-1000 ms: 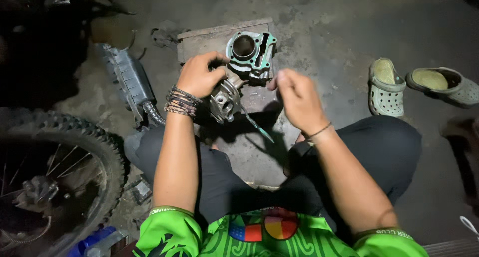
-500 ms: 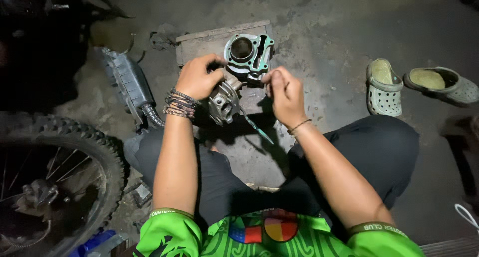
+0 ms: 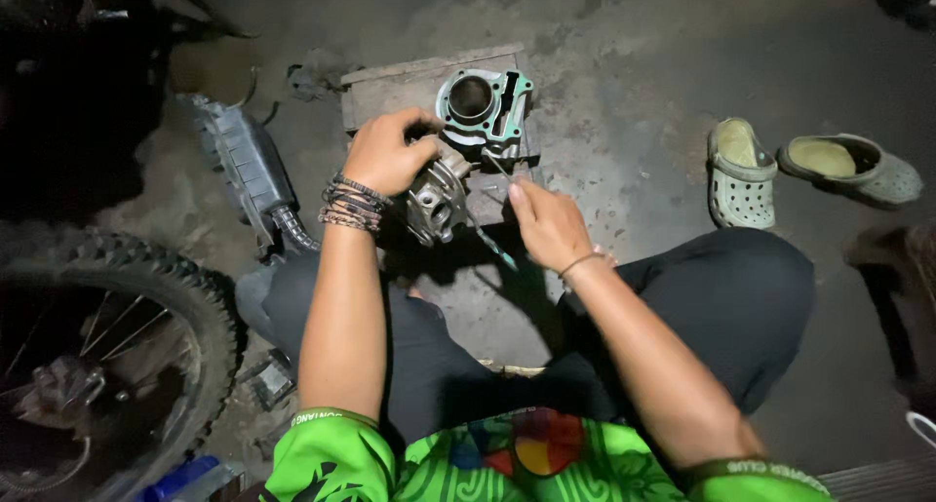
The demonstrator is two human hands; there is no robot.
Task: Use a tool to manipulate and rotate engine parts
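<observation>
1. Our left hand (image 3: 385, 153) is clamped over the top of a grey metal engine part (image 3: 436, 198), fingers curled round it, bracelets stacked on the wrist.
2. Our right hand (image 3: 548, 225) sits just right of that part, fingers closed loosely around a thin tool with a green handle (image 3: 490, 246); its tip runs up toward the part, though we cannot tell exactly where it touches.
3. We see the engine part held low over a wooden board (image 3: 390, 83) on the concrete floor.
4. Just beyond it on the board stands a cylinder block (image 3: 485, 107) with a teal gasket around its round bore.
5. Off to the left lies a grey exhaust muffler (image 3: 244, 166), and nearer us a knobby motorcycle wheel (image 3: 127, 336).
6. Out right, two pale clogs (image 3: 741, 175) rest on the floor.
</observation>
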